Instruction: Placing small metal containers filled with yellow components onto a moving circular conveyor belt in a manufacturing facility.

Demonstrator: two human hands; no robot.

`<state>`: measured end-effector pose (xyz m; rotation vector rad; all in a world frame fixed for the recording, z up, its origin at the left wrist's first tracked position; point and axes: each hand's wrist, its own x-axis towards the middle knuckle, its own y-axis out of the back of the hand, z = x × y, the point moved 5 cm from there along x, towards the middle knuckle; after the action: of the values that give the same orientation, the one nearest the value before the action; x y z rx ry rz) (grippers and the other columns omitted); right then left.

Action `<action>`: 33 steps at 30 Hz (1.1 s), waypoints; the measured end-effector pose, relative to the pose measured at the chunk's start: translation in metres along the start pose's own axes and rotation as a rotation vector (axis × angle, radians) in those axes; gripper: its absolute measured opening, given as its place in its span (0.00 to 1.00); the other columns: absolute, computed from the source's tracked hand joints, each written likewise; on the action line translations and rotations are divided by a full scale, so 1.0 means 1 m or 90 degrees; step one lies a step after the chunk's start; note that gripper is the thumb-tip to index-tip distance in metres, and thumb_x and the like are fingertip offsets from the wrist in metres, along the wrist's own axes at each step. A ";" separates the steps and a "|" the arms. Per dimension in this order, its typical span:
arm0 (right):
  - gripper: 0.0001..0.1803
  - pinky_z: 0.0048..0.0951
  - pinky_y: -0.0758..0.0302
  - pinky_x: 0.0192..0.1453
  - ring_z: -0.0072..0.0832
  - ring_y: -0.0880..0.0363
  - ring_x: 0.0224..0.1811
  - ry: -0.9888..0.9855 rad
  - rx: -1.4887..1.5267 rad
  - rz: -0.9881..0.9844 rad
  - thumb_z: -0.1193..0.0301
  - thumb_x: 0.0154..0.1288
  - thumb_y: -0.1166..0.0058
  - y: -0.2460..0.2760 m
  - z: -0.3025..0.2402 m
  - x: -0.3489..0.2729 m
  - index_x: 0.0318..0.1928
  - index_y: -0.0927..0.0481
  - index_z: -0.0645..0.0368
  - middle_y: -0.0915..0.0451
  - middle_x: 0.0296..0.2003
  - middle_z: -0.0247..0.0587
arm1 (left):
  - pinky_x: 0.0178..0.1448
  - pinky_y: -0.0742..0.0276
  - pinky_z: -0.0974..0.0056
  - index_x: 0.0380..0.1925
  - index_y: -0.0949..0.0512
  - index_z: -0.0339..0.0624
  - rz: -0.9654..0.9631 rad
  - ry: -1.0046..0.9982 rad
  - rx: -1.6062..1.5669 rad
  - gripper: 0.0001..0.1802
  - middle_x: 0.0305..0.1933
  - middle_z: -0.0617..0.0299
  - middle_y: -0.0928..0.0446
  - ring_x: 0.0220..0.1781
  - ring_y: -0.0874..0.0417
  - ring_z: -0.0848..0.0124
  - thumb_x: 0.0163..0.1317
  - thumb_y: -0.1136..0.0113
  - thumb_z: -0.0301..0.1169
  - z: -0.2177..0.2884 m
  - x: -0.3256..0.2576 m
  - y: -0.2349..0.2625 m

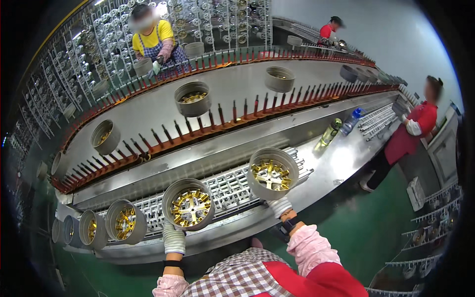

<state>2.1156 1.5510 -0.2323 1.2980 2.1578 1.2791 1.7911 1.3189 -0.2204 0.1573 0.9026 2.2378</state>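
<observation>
My left hand point(173, 236), in a striped work glove, holds up a grey wheel rim with gold spokes point(189, 204) over the metal roller bench point(232, 190). My right hand point(280, 205), gloved too, holds a second grey rim with gold spokes point(272, 173), a little higher and to the right. Both rims face me with their open sides. Each hand is mostly hidden behind its rim.
Three similar rims point(125, 221) stand in a row on the bench at left. Behind runs a curved conveyor point(163, 109) with orange pegs carrying more rims point(192, 98). Two bottles point(330, 132) lie on the bench. One person in yellow point(153, 42) and two in red point(413, 131) work nearby.
</observation>
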 end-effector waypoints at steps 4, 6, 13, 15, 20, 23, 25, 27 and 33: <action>0.14 0.35 0.35 0.46 0.31 0.31 0.40 0.001 0.007 -0.007 0.61 0.59 0.61 -0.008 -0.010 -0.006 0.42 0.31 0.54 0.27 0.40 0.35 | 0.47 0.33 0.60 0.44 0.33 0.31 0.010 -0.026 -0.017 0.20 0.41 0.44 0.28 0.43 0.27 0.53 0.46 0.57 0.19 -0.025 0.007 0.001; 0.14 0.35 0.35 0.46 0.31 0.31 0.41 -0.003 0.008 -0.004 0.61 0.60 0.61 -0.008 -0.011 -0.005 0.42 0.31 0.54 0.28 0.40 0.35 | 0.47 0.33 0.60 0.44 0.33 0.30 0.004 -0.037 0.006 0.21 0.42 0.44 0.28 0.44 0.27 0.53 0.46 0.57 0.19 -0.006 0.002 -0.003; 0.16 0.35 0.36 0.49 0.31 0.32 0.43 0.006 0.018 -0.004 0.60 0.60 0.62 -0.013 -0.011 -0.001 0.44 0.32 0.53 0.29 0.43 0.35 | 0.49 0.33 0.63 0.45 0.33 0.31 0.028 -0.094 -0.019 0.21 0.44 0.46 0.28 0.45 0.27 0.56 0.46 0.53 0.20 0.042 -0.014 0.003; 0.16 0.35 0.36 0.49 0.31 0.32 0.44 0.008 0.026 -0.008 0.60 0.60 0.62 -0.012 -0.012 0.000 0.45 0.32 0.53 0.29 0.43 0.36 | 0.48 0.33 0.62 0.44 0.33 0.31 0.032 -0.084 0.006 0.21 0.43 0.46 0.27 0.44 0.26 0.55 0.46 0.52 0.20 0.039 -0.014 0.005; 0.17 0.35 0.37 0.51 0.32 0.33 0.46 0.006 0.040 -0.011 0.59 0.60 0.63 -0.007 -0.006 -0.001 0.46 0.33 0.53 0.30 0.45 0.36 | 0.46 0.33 0.60 0.41 0.31 0.34 0.020 -0.086 0.056 0.18 0.40 0.46 0.26 0.42 0.26 0.54 0.45 0.51 0.21 0.019 -0.002 -0.002; 0.18 0.35 0.38 0.52 0.32 0.34 0.47 0.007 0.058 -0.016 0.59 0.60 0.63 -0.006 -0.005 -0.002 0.47 0.33 0.53 0.30 0.46 0.36 | 0.41 0.31 0.62 0.38 0.30 0.34 -0.019 -0.004 0.041 0.16 0.36 0.49 0.25 0.37 0.25 0.59 0.45 0.52 0.19 0.026 -0.004 -0.004; 0.18 0.36 0.38 0.53 0.32 0.34 0.48 0.010 0.078 -0.024 0.59 0.60 0.63 -0.005 -0.005 -0.003 0.48 0.34 0.53 0.31 0.47 0.37 | 0.33 0.30 0.65 0.38 0.30 0.34 -0.007 -0.084 0.042 0.15 0.33 0.52 0.25 0.30 0.24 0.66 0.46 0.53 0.18 0.011 0.003 -0.008; 0.19 0.36 0.38 0.53 0.32 0.34 0.48 0.010 0.138 -0.014 0.59 0.60 0.64 0.005 -0.005 -0.003 0.49 0.34 0.52 0.31 0.47 0.37 | 0.33 0.30 0.65 0.38 0.30 0.34 -0.051 0.005 0.012 0.15 0.32 0.52 0.25 0.30 0.24 0.66 0.47 0.54 0.18 0.026 0.000 -0.011; 0.20 0.36 0.39 0.55 0.33 0.35 0.51 0.013 0.235 0.122 0.58 0.60 0.64 0.130 0.027 0.050 0.50 0.35 0.52 0.32 0.49 0.37 | 0.35 0.30 0.66 0.35 0.30 0.34 -0.036 -0.076 0.144 0.12 0.30 0.56 0.25 0.29 0.27 0.68 0.50 0.58 0.18 0.048 -0.013 -0.036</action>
<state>2.1762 1.6310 -0.1326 1.6748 2.4124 0.9883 1.8380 1.3558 -0.2057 0.3607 1.0798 2.0472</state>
